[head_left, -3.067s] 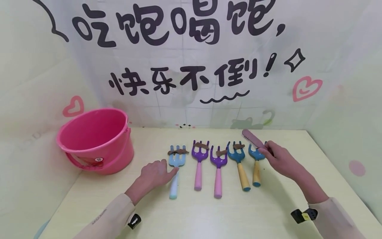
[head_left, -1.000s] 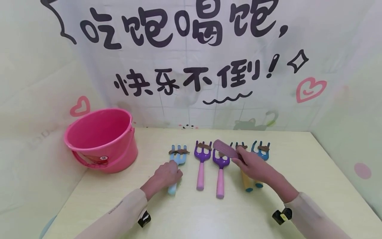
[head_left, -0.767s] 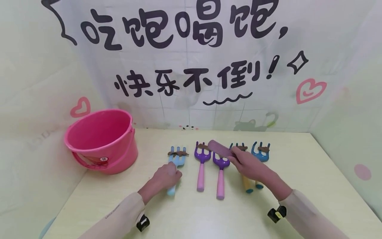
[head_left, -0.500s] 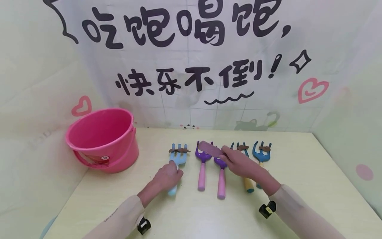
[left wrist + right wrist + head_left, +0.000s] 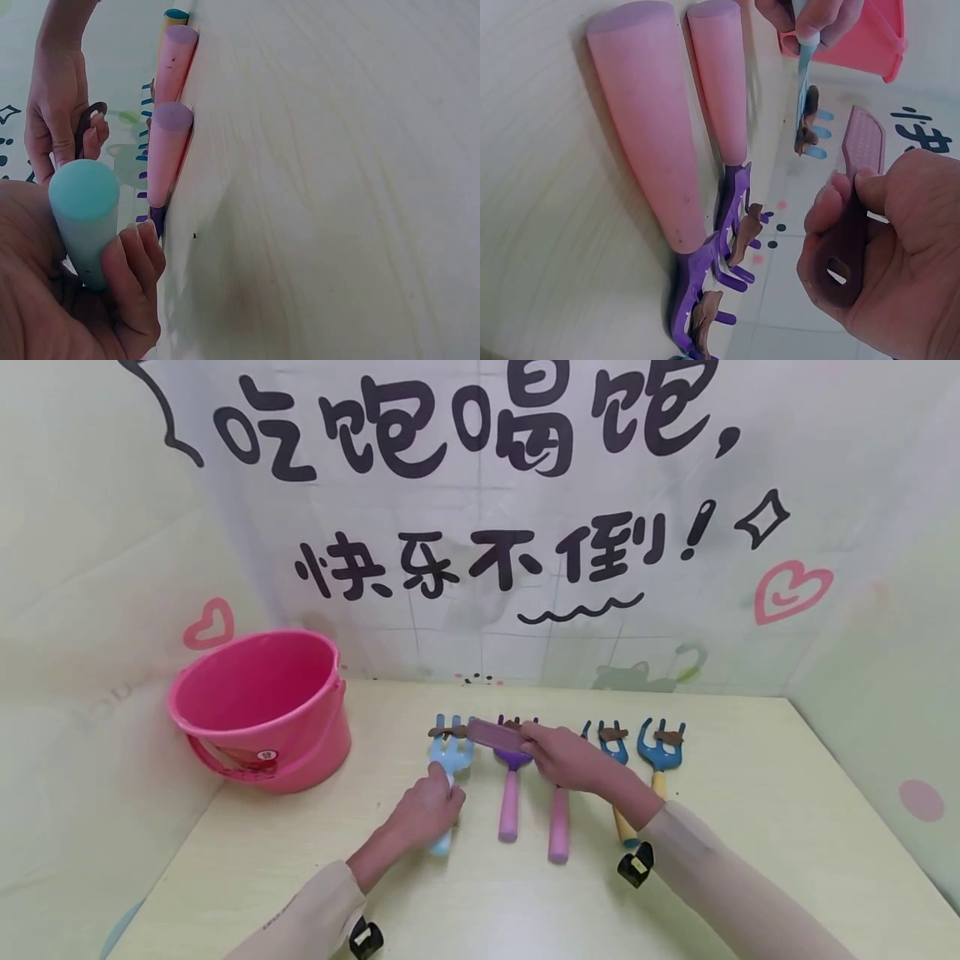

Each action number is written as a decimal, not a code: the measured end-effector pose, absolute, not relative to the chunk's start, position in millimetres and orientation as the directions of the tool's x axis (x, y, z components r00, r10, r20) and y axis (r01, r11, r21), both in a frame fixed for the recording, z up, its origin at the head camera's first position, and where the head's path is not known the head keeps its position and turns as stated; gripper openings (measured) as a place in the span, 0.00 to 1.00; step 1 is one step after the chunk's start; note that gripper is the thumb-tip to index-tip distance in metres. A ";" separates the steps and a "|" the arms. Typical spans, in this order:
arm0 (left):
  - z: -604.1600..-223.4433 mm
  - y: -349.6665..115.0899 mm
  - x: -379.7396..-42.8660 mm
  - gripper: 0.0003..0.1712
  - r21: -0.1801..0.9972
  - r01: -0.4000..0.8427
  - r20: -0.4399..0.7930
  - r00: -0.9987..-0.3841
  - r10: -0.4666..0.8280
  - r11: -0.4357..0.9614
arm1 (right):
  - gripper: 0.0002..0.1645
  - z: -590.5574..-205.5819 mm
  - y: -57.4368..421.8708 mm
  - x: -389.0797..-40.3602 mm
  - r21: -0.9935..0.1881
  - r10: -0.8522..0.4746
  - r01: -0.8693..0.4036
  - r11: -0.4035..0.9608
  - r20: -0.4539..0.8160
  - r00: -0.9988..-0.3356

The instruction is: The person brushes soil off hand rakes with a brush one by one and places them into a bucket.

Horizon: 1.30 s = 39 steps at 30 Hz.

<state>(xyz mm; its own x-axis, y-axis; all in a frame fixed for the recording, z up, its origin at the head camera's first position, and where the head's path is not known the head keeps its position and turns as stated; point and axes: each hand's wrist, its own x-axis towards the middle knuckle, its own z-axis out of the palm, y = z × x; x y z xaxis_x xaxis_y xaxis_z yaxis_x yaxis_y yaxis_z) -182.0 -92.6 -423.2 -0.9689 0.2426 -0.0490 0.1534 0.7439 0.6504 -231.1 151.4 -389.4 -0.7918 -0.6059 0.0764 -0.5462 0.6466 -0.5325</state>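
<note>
My left hand (image 5: pixel 426 806) grips the handle of a light blue garden hand fork (image 5: pixel 452 762). A brown strip (image 5: pixel 442 732) lies across that fork's tines, and in the left wrist view the pale handle (image 5: pixel 86 195) sits between thumb and curled fingers. My right hand (image 5: pixel 572 762) holds a mauve brush (image 5: pixel 497 735) by its darker handle, with the brush's flat back upward and its head beside the light blue tines. Below the right hand lie two purple hand forks with pink handles, one nearer the left (image 5: pixel 509 806) and one partly hidden (image 5: pixel 558 827).
Two blue forks with yellow handles, one (image 5: pixel 617 747) partly behind the right arm and one (image 5: pixel 662 753) further right, lie with brown pieces on their tines. A pink bucket (image 5: pixel 322 739) stands at the table's (image 5: pixel 450 910) back left. Printed sheets (image 5: pixel 480 643) enclose the table.
My right hand has carried the brush leftward from over the rightmost blue fork to the light blue fork. The left hand, earlier resting by that fork, now grips its handle.
</note>
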 end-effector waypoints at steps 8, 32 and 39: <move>-424.5 -87.9 -177.6 0.18 0.718 0.150 -0.046 -0.964 0.261 0.680 | 0.06 -392.3 135.7 -238.7 -0.490 -0.605 -0.550 0.677 0.055 -0.794; -421.8 -85.2 -174.8 0.10 0.738 0.198 0.047 -0.969 0.243 0.645 | 0.11 -402.6 115.1 -256.9 -0.403 -0.653 -0.643 0.651 0.136 -0.745; -421.7 -84.2 -173.5 0.10 0.719 0.212 0.070 -0.970 0.234 0.662 | 0.13 -403.2 113.3 -261.7 -0.345 -0.618 -0.622 0.703 0.135 -0.774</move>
<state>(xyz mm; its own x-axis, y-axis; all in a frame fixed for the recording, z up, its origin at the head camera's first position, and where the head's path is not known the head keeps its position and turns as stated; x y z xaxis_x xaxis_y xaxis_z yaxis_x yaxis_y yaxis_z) -173.5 -84.2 -421.7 -0.9698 0.2336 0.0703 0.2116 0.6620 0.7190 -261.7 113.3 -403.2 -0.7742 -0.6184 0.1348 -0.6217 0.7031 -0.3451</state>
